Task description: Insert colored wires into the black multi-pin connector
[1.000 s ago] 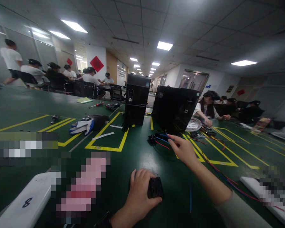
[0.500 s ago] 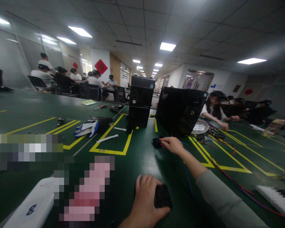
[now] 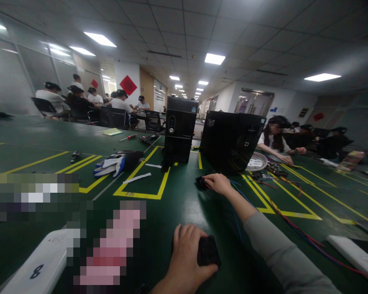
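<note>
My left hand (image 3: 187, 257) is closed round a black block-like part (image 3: 208, 251) on the green table, with the thumb along its near side and the fingers along its far side. Farther out, my right hand (image 3: 218, 183) pinches at a small dark part (image 3: 200, 182), whose exact kind I cannot make out. A bit of red wire shows under those fingers. Blue wires (image 3: 236, 218) run beside and below the right forearm. Just beyond this hand stands a black computer case (image 3: 230, 141).
A second black case (image 3: 180, 130) stands upright left of it. Gloves (image 3: 110, 165), a screwdriver (image 3: 128, 137) and yellow tape outlines lie on the table (image 3: 159, 220). Red and blue wires (image 3: 306, 234) trail at right. Across the table a person (image 3: 276, 136) works near a white basket (image 3: 256, 162).
The view has shifted slightly. Both hands keep nearly the same places and grips; the blue wires by my right forearm have moved a little left.
</note>
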`<state>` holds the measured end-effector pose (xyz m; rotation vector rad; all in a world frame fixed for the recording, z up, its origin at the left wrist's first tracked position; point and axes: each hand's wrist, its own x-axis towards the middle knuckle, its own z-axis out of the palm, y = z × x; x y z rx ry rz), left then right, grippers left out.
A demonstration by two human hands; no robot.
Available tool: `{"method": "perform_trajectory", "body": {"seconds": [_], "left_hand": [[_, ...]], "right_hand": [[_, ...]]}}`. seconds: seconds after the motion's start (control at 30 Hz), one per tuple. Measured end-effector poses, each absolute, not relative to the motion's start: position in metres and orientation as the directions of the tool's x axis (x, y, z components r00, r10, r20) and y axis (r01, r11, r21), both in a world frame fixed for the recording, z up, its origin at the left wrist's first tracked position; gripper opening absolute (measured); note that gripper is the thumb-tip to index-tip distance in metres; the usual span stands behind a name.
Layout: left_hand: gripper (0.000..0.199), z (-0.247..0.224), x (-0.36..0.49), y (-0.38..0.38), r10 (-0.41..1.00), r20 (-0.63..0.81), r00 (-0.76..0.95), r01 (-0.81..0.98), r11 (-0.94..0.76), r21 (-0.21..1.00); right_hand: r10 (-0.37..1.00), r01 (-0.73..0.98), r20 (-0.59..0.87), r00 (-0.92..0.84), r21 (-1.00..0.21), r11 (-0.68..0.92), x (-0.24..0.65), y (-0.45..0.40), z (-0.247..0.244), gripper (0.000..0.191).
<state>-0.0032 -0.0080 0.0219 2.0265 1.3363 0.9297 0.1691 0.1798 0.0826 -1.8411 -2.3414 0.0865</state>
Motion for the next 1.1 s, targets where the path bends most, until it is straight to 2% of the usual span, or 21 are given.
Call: {"method": "perform_trajectory", "body": {"seconds": [0.5,1.1], "left_hand": [[0.047,0.021,-0.002,-0.007,0.925,0.272,0.265,0.549,-0.377,0.746],[0.050,0.017,-0.002,-0.004,0.926,0.267,0.269,0.537,-0.374,0.756]], "right_hand": [[0.957,0.944,0.100,-0.272,-0.167,0.285,0.175,0.173,0.085,0.025],[0.972,0.974,-0.068,-0.223,-0.050,0.220,0.157,0.197,0.093,0.025]]}}
